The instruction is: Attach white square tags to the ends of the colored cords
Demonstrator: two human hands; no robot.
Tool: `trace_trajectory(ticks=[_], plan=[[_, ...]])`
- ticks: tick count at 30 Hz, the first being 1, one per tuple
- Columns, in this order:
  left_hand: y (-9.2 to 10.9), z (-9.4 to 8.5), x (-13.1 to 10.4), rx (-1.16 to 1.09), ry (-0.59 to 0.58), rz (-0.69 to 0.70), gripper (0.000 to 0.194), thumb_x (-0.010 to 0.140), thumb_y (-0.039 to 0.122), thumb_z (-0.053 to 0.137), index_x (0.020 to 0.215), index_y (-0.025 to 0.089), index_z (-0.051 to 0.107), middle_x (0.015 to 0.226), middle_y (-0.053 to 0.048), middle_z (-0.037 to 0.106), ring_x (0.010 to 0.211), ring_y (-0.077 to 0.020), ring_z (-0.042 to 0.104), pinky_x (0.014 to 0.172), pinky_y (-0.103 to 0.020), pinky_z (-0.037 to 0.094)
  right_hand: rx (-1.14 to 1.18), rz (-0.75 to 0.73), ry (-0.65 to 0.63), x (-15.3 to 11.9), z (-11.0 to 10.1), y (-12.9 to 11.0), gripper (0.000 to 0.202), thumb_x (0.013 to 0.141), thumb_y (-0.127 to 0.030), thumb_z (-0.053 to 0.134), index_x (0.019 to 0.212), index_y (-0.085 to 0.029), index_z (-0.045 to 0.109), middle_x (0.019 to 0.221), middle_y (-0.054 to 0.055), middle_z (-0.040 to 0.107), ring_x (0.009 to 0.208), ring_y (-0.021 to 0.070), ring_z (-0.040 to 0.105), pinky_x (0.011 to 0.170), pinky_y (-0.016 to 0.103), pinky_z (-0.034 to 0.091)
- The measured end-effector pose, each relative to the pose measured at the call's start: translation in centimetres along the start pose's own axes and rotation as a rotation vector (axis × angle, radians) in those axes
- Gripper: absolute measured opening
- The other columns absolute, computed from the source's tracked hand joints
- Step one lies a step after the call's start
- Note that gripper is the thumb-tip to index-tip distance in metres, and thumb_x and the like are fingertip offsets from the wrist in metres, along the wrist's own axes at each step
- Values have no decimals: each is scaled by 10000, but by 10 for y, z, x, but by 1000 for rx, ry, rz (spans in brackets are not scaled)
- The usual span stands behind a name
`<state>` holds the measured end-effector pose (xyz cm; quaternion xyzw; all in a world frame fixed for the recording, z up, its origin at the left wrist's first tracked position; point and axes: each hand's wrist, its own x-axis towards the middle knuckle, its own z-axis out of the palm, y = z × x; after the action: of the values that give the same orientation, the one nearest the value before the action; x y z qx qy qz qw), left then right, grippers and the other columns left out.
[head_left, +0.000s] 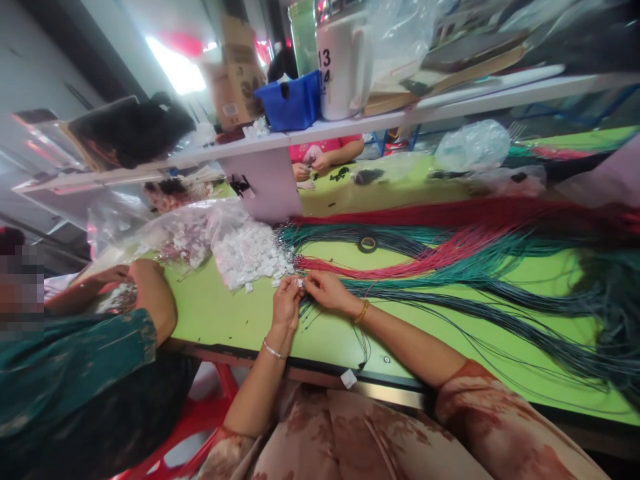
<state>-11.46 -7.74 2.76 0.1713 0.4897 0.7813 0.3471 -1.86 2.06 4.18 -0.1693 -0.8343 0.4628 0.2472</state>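
Note:
My left hand (286,303) pinches a small white plastic connector (300,283) above the table. My right hand (327,291) is closed at the connector's right side; what lies between its fingertips is too small to make out. Just behind my hands, a heap of white connectors (250,253) spills from a clear plastic bag. Long bundles of red wires (380,272), green wires (465,267) and dark wires (450,300) stretch rightward, their tips close to my fingers. Some loose dark wires hang below my right hand.
A black tape roll (367,245) lies among the wires on the green table (215,320). A white tag (349,379) sits at the front edge. Above stands a shelf with a blue bin (293,100) and a white mug (343,67). Co-workers sit at left and opposite.

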Motion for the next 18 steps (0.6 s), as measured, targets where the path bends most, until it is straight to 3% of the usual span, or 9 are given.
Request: trace_trajectory(ticks=[7, 10, 14, 18], plan=[[-7, -7, -7, 102, 39, 28, 356, 604, 354, 819, 821, 142, 633, 627, 36, 574, 550, -55, 482, 564, -188, 384, -220, 5, -29, -9, 8, -1, 216, 871, -255, 493, 694, -149, 558, 614, 14, 565, 530, 102, 392, 542, 243, 226], [-3, -14, -13, 189, 22, -27, 319, 615, 350, 804, 794, 139, 645, 616, 23, 585, 529, -61, 471, 534, -192, 365, -260, -41, -146, -5, -1, 1, 220, 872, -243, 491, 691, -151, 575, 633, 19, 582, 560, 111, 431, 557, 238, 253], [7, -24, -16, 237, 0, -118, 313, 600, 348, 806, 787, 140, 664, 686, -21, 647, 535, -75, 493, 515, -200, 365, -346, -67, -123, 16, -21, 12, 177, 886, -228, 482, 805, -161, 625, 819, 47, 648, 723, 139, 525, 654, 234, 329], [10, -27, -15, 255, -33, -167, 314, 596, 330, 812, 795, 132, 671, 708, -33, 661, 538, -67, 493, 519, -190, 368, -572, -20, -164, 27, -22, 25, 106, 848, -206, 542, 834, -170, 641, 955, 83, 659, 848, 174, 559, 704, 251, 346]])
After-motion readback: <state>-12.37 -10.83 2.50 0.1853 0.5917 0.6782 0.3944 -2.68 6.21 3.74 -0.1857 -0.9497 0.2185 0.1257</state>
